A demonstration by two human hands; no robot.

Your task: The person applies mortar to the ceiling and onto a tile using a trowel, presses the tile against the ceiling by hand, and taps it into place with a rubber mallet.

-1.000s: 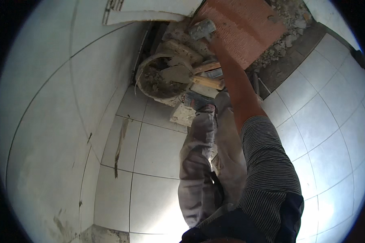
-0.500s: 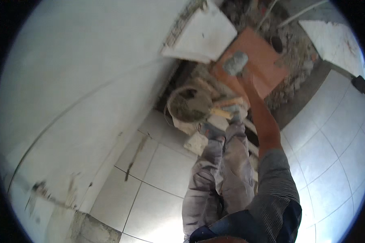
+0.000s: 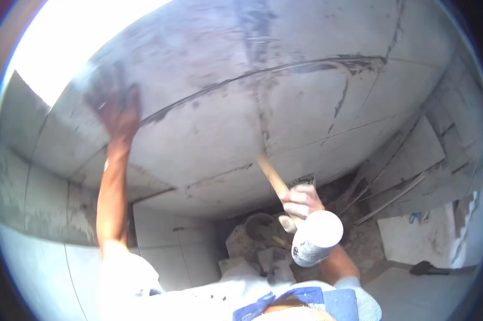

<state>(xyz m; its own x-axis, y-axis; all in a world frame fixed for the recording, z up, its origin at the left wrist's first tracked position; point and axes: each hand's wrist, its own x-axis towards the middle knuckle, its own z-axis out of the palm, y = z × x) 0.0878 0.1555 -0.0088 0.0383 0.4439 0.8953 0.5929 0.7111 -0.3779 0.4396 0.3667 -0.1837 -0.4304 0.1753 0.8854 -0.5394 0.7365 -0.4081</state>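
Observation:
My left hand (image 3: 118, 104) lies spread on the pale tiled wall (image 3: 209, 128), high on the left; its fingertips are blurred. Lower and to the right, my right hand (image 3: 301, 202) is wrapped round the wooden handle (image 3: 272, 176) of a mallet. The thick cylindrical mallet head (image 3: 316, 238), with a white face and grey side, is on the near side of that hand. The handle's free end points up toward the wall, and I cannot tell if it touches. Grey smears and a dark curved joint (image 3: 284, 68) mark the tiles between my hands.
Below stands a round bucket (image 3: 260, 227) among rubble, with a yellowish handle beside it. Large loose tile pieces (image 3: 413, 235) and long thin strips lie at the right. A dark tool (image 3: 428, 268) rests on a pale slab at the lower right. A tiled side wall rises at the left.
The view has swung up from the floor to the wall. My right hand, earlier low at the mallet head over an orange tile, now holds the mallet raised. My left hand has come into view.

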